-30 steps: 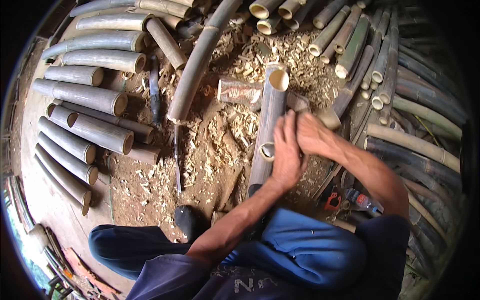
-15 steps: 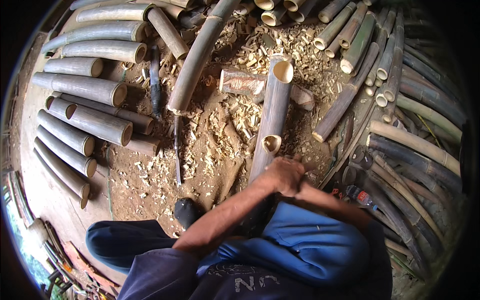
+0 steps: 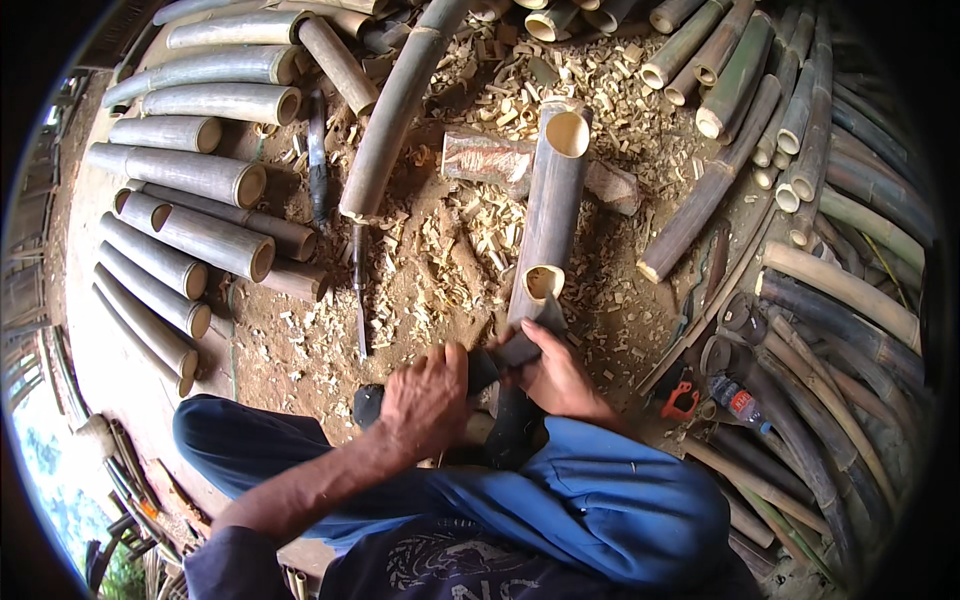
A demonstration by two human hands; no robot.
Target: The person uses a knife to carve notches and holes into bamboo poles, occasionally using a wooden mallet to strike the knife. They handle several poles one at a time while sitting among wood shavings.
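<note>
Left hand [image 3: 425, 397] swings leftward — both grips closed on a dark tool [image 3: 516, 350]. Bamboo tube [image 3: 550, 215] stretches lengthwise ahead — nearer the right hand [image 3: 566, 377].

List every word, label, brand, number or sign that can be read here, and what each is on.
Dark shirt: large pale letters, cut off by the picture's lower edge, which I won't copy out; smaller print above them is too faint to read.
Plastic bottle at right: red label with pale marks, too small to read.
Bamboo tube in front of the person: no lettering visible.
</note>
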